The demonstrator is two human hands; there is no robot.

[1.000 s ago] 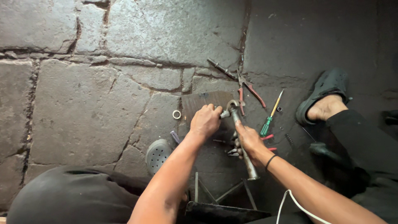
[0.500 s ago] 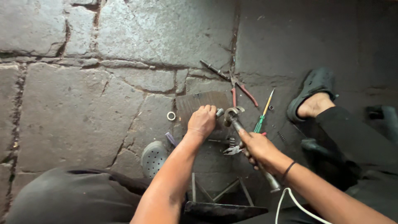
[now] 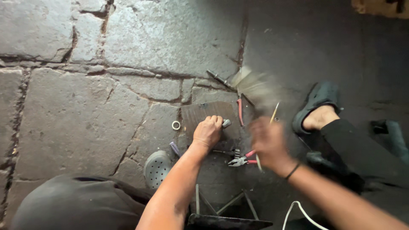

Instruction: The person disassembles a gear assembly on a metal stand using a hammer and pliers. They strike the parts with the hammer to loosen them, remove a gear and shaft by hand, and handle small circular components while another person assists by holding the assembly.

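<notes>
My left hand point(image 3: 208, 132) is closed on a small grey metal part point(image 3: 226, 123) and presses it onto a dark flat block point(image 3: 200, 114) on the stone floor. My right hand point(image 3: 267, 142) is blurred in mid swing and grips a hammer; the hammer head point(image 3: 251, 83) is a raised blur above and right of the part. Red-handled pliers point(image 3: 243, 160) lie just below my left hand.
A small metal ring point(image 3: 176, 125) lies left of the block. A perforated round disc point(image 3: 156, 168) sits by my left forearm. A red-handled tool point(image 3: 240, 111), a yellow-green screwdriver point(image 3: 274, 112), my sandalled foot point(image 3: 317, 111) and a metal stand point(image 3: 221, 208) crowd the right and bottom.
The hammer, resting on the part before, has swung up and to the right with my right hand. My left hand keeps holding the part in place.
</notes>
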